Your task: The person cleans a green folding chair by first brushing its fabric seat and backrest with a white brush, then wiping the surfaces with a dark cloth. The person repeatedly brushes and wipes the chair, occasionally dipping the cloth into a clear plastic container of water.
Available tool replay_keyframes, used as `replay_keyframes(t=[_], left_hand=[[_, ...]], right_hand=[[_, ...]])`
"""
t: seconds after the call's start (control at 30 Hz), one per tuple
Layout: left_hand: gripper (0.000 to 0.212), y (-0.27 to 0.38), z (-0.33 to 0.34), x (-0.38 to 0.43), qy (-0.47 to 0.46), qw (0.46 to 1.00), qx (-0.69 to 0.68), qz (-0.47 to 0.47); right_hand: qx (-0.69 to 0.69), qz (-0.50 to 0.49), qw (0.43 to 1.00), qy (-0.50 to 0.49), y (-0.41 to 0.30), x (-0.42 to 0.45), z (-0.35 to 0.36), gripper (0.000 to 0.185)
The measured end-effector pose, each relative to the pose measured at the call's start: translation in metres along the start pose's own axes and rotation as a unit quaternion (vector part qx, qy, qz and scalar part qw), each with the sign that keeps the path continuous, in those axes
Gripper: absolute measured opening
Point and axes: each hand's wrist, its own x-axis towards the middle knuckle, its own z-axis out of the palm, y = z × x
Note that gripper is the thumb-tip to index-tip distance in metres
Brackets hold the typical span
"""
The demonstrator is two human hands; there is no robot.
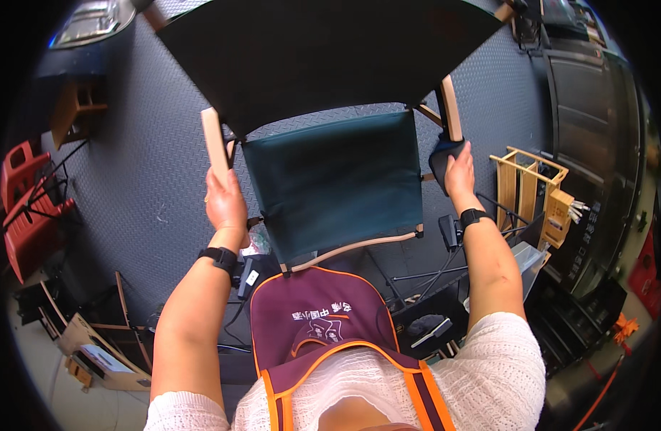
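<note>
A folding chair with a dark green fabric seat (335, 183) and a black fabric back panel (319, 59) is in front of me, close to my apron. My left hand (225, 202) is closed around the light wooden armrest (214, 143) on the chair's left side. On the other side, my right hand (458, 172) grips a dark cloth (440, 161) against the lower end of the right wooden armrest (452, 110). A curved wooden bar (357, 249) runs along the near edge of the seat. Parts of the chair's frame are hidden beneath the fabric.
Red plastic stools (34, 215) and a wooden stool (74, 116) stand at the left. A light wooden rack (524, 183), a wooden box of white items (557, 218) and dark metal cabinets (581, 113) are at the right. Patterned grey flooring (142, 161) surrounds the chair.
</note>
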Motion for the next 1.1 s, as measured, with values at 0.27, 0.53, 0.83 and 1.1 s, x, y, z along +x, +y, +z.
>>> replay_keyframes(t=[0.27,0.53,0.83,1.1], left_hand=[[0.049,-0.002,-0.004,0.006,0.024,0.998,0.051,-0.036],[0.048,-0.006,-0.005,0.008,0.015,0.993,0.104,-0.046],[0.048,-0.005,-0.004,0.007,0.02,0.995,0.099,-0.024],[0.047,-0.006,-0.004,0.003,0.026,0.992,0.123,-0.024]], right_hand=[[0.052,-0.051,0.997,-0.018,-0.069,0.129,0.001,0.04],[0.052,-0.118,0.992,0.004,-0.025,0.022,-0.019,0.058],[-0.048,-0.132,0.99,0.03,-0.025,0.021,-0.007,0.073],[0.043,-0.13,0.99,-0.042,-0.074,0.151,0.005,0.066]])
